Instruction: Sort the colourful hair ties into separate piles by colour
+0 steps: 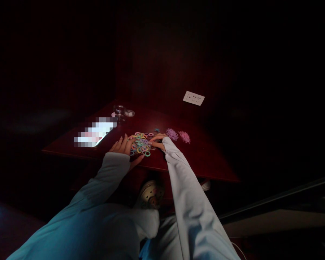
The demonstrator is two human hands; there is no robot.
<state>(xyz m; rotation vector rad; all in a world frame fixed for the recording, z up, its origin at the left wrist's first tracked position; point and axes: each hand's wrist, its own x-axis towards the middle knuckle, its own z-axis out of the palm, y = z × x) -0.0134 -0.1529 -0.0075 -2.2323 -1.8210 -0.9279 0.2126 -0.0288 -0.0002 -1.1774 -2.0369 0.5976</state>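
Observation:
A mixed pile of small pastel hair ties (141,143) lies near the front edge of the dark red table. My left hand (122,147) rests along the left side of the pile, its fingers spread and its thumb stretched out at the front. At the right side, my right hand (159,140) reaches in with bent fingers and thumb drawn together among the ties. What those fingertips hold is too small to make out. Beyond that hand lie a heap of purple bands (172,134), a heap of pink bands (184,137) and a tiny blue bunch (157,130).
A lit screen (96,133), partly blurred out, lies on the table (206,159) at the left. Behind it are a clear jar (119,111) and a round clear lid (129,113). A white socket plate (194,98) is on the back wall. A clog (151,193) shows below the edge.

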